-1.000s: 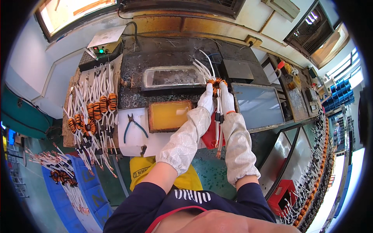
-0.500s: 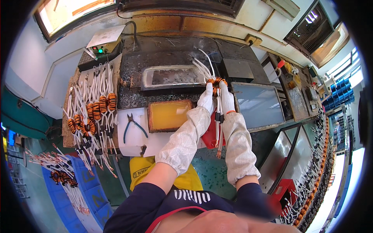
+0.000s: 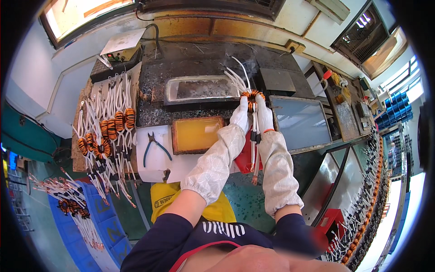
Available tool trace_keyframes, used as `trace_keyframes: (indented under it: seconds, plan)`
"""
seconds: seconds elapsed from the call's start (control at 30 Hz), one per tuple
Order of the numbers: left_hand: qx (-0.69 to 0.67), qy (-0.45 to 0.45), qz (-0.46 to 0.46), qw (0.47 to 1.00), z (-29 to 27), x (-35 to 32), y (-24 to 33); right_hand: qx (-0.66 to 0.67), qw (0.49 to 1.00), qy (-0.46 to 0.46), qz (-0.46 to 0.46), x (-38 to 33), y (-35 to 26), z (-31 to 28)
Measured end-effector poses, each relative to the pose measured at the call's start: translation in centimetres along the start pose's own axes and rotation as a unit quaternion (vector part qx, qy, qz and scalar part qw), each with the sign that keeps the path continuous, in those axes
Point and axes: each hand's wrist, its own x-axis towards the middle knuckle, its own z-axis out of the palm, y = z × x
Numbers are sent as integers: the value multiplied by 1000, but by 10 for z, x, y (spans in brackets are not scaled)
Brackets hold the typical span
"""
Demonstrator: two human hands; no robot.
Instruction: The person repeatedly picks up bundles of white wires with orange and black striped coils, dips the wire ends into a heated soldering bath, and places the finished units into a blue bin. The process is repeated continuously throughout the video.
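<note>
My left hand [image 3: 241, 115] and my right hand [image 3: 264, 113], in white gloves, grip a ring-shaped wire coil [image 3: 253, 100] from both sides. The coil has orange and black windings. Some of its white-sleeved leads [image 3: 236, 78] point away from me, over the right end of a rectangular metal pot [image 3: 199, 89] with a silvery, crusted surface. Other leads with black sleeves and copper ends hang toward me between my forearms. Faint smoke rises beyond the lead tips. In front of the pot sits a tray of amber liquid [image 3: 198, 135]. My fingers are partly hidden behind the coil.
Cutting pliers [image 3: 155, 147] lie on white paper at the left. Several finished-looking coils [image 3: 111, 129] cover a board farther left. A grey-topped tray [image 3: 301, 121] stands by my right hand, with a dark metal block [image 3: 277, 80] behind it. Below is a red container [image 3: 245, 158].
My hands and the coil stay almost in place. Smoke beyond the leads looks thicker. The green light on the control box at the back left has gone dim, and a red one shows.
</note>
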Motion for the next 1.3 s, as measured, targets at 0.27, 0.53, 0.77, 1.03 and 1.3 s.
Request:
trace_keyframes:
  seconds: [0.27, 0.53, 0.77, 1.03, 1.3]
  plan:
    - [13, 4, -12, 1000, 0, 2, 1, 28, 999, -14, 7, 0, 1, 2]
    - [15, 4, -2, 1000, -10, 8, -2, 63, 998, -15, 1, -11, -9, 7]
    - [36, 0, -5, 999, -6, 4, -1, 14, 1000, -3, -5, 3, 5, 2]
    - [29, -13, -28, 999, -4, 0, 2, 59, 998, 2, -24, -2, 8, 3]
    - [23, -12, -28, 999, -2, 0, 4, 96, 995, -11, -21, 3, 17, 2]
